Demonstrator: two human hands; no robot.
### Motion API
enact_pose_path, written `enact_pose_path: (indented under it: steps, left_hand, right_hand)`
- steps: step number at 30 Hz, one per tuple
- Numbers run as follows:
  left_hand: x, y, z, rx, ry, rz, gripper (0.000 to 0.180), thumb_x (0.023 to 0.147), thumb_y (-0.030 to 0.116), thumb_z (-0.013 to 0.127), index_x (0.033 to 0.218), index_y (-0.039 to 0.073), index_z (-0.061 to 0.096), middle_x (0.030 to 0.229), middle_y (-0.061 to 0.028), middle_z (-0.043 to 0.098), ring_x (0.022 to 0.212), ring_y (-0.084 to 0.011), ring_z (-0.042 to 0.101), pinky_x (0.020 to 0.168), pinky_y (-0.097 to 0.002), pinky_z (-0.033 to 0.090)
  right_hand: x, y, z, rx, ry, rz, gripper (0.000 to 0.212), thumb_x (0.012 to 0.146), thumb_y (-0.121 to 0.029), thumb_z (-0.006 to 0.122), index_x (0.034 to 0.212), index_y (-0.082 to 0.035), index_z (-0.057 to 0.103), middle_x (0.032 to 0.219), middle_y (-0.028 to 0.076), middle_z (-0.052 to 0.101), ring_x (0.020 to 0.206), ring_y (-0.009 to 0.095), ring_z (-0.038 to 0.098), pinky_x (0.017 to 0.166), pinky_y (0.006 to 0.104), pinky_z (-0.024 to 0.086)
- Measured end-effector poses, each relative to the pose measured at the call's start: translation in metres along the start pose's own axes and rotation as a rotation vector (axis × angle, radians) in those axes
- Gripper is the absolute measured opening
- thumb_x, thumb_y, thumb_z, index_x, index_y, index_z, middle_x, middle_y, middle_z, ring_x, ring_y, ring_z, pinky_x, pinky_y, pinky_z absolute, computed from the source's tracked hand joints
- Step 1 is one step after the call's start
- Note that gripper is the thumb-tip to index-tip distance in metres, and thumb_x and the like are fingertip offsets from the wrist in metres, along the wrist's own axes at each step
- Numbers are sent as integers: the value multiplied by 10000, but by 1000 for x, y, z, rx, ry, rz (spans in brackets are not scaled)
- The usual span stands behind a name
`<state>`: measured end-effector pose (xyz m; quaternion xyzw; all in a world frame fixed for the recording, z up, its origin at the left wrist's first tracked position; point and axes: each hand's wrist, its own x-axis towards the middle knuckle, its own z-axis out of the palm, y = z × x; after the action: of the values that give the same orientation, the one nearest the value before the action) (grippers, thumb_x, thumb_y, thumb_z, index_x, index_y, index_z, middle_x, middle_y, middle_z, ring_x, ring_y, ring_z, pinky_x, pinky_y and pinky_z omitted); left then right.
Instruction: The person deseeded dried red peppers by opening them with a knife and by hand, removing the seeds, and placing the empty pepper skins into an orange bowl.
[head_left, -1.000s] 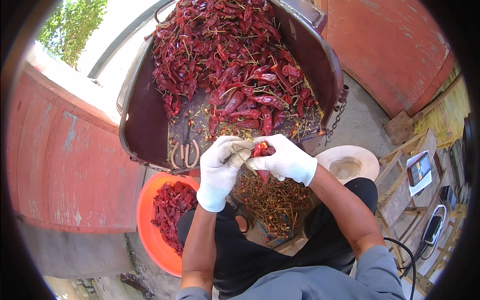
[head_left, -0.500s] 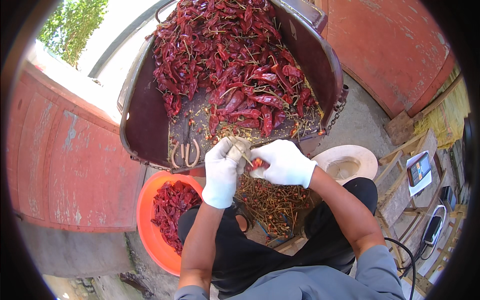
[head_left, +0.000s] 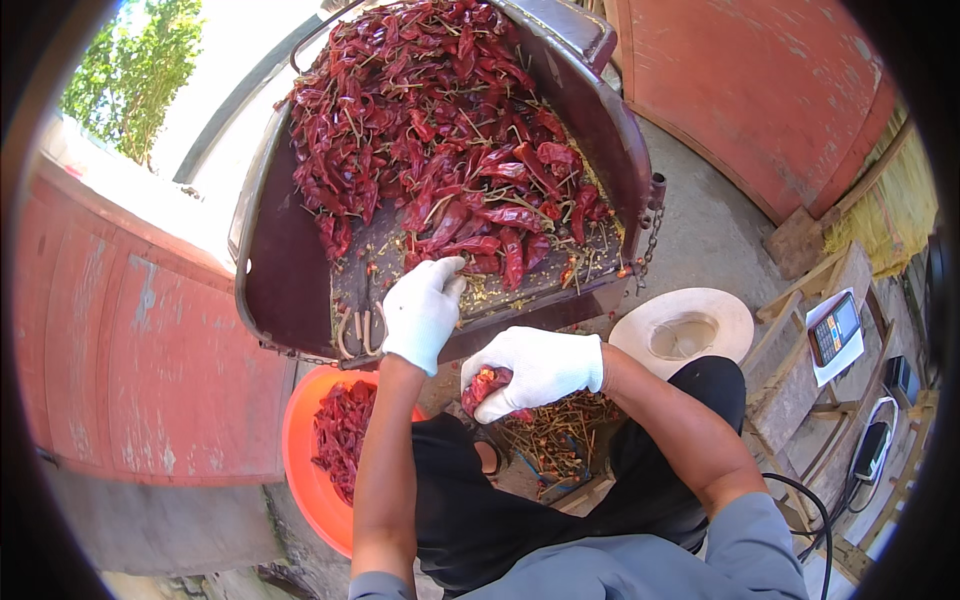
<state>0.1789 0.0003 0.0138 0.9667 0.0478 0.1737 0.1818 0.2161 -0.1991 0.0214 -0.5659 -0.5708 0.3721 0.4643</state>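
Note:
My right hand (head_left: 535,365), in a white glove, is closed around red dried chili peppers (head_left: 487,388), whose torn ends show orange. It hangs over a heap of stems (head_left: 560,440) between my knees. My gloved left hand (head_left: 422,308) is at the front edge of the dark metal cart bed (head_left: 285,260), its fingers somewhat apart and nothing visible in them. Just beyond its fingertips lies a large pile of dried chili peppers (head_left: 430,130), stems still on many. A cutting tool with tan handles (head_left: 360,330) rests in the bed, beside my left wrist.
An orange basin (head_left: 300,450) holding red pepper pieces stands left of my legs. To the right are a straw hat (head_left: 683,330), a wooden pallet (head_left: 790,400) and a handheld device (head_left: 835,330). A chain (head_left: 650,245) hangs from the cart. Red metal panels (head_left: 150,340) flank the cart.
My hands have parted from each other. The left has moved forward toward the pile and no longer holds a stem; the right has come lower and nearer with the peppers.

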Motion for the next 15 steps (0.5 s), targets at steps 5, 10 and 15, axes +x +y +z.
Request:
enact_pose_path:
  steps: [5, 10, 15]
  left_hand:
    - [16, 43, 21, 70, -170, -128, 448, 857, 401, 726, 1152, 67, 688, 978, -139, 715, 907, -296, 697, 796, -387, 537]
    - [23, 31, 54, 195, -159, -120, 471, 859, 356, 704, 1224, 68, 625, 1018, -159, 701, 960, -338, 677, 819, -438, 528]
    - [26, 15, 48, -21, -16, -250, 266, 855, 207, 689, 1099, 104, 710, 893, -159, 727, 823, -313, 710, 775, -399, 550]
  right_hand:
    - [-3, 9, -3, -76, 69, 16, 403, 832, -359, 765, 1084, -53, 689, 926, 145, 722, 828, 243, 693, 760, 359, 522]
    - [-4, 7, -9, -32, 95, 118, 441, 752, -398, 738, 1023, -51, 718, 893, 191, 713, 838, 346, 678, 793, 393, 524]
    - [-4, 16, -12, -109, 238, 88, 407, 773, -393, 706, 1036, -83, 690, 878, 181, 698, 833, 346, 667, 797, 427, 496]
